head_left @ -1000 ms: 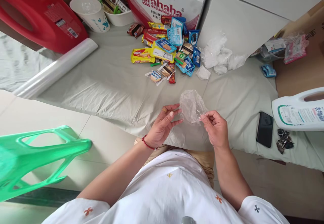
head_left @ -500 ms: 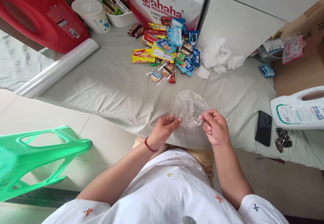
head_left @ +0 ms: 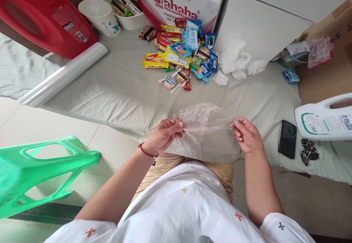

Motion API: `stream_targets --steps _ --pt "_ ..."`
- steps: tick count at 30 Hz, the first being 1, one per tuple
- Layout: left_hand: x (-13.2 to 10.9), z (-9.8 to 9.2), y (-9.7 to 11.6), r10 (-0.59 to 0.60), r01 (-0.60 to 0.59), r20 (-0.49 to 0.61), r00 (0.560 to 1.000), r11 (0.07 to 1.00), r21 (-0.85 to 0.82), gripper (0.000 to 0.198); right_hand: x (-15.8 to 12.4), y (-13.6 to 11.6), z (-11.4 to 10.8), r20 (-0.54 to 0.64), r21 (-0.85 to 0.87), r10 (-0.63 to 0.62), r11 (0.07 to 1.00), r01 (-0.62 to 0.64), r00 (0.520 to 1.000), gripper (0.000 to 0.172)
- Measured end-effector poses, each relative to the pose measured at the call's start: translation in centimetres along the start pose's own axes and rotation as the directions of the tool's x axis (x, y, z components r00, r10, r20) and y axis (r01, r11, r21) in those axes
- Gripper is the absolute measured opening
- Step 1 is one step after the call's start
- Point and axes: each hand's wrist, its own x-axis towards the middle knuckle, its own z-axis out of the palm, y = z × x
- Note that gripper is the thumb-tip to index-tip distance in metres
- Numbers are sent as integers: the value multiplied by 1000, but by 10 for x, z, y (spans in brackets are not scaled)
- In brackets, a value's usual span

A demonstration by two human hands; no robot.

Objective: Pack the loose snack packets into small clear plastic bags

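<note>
A thin, clear plastic cover, baglike and wrinkled, is stretched between my two hands above the front of the cloth-covered surface. My left hand pinches its left edge between thumb and fingers. At the opposite edge, my right hand is closed in a similar pinch. Beyond them lies a pile of wrapped snacks in yellow, red, blue and green packets. Crumpled clear plastic is bunched to the right of that pile.
A plastic film roll and a red jug are at left, near a paper tub. A Wahaha carton stands behind. To the right are a phone, keys and a white detergent bottle. A green stool is lower left.
My hands have moved apart, the left going left and the right going right. Between them the plastic cover has gone from a rounded shape to a wider, stretched one.
</note>
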Motion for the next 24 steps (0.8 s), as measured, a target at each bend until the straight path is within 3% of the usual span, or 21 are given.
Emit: stream_targets --steps 3,4,6,8,10,16,19,21,24 --pt "3 2 -1 -16 16 -1 1000 1000 3 43 -7 8 6 -124 -206 -321 934 292 939 33" --pt "4 2 -2 -19 19 -2 1000 1000 1 44 -12 9 9 -94 -265 -418 886 382 904 30" --pt "6 3 -3 -26 26 -8 1000 1000 -7 44 -21 9 17 89 -355 -524 778 518 847 27" --pt "7 2 -4 -29 29 -22 999 999 -14 44 -29 8 26 308 -419 -522 677 606 796 34" --pt "8 2 -4 -31 32 -34 999 999 7 43 -31 9 34 426 -465 -489 603 648 761 46" --pt "7 1 -4 -1 4 -19 1000 984 179 42 -22 3 57 518 -479 -466 537 694 718 52" --pt "7 0 -5 20 -16 -17 1000 975 222 45 -14 -3 65 636 -475 -371 503 722 677 44" --pt "6 2 -3 30 -26 -14 999 976 217 50 -9 -3 69 674 -482 -316 497 722 668 29" --pt "1 7 -2 32 -22 -49 998 981 192 57 -6 3 75 610 -505 -326 544 671 723 9"
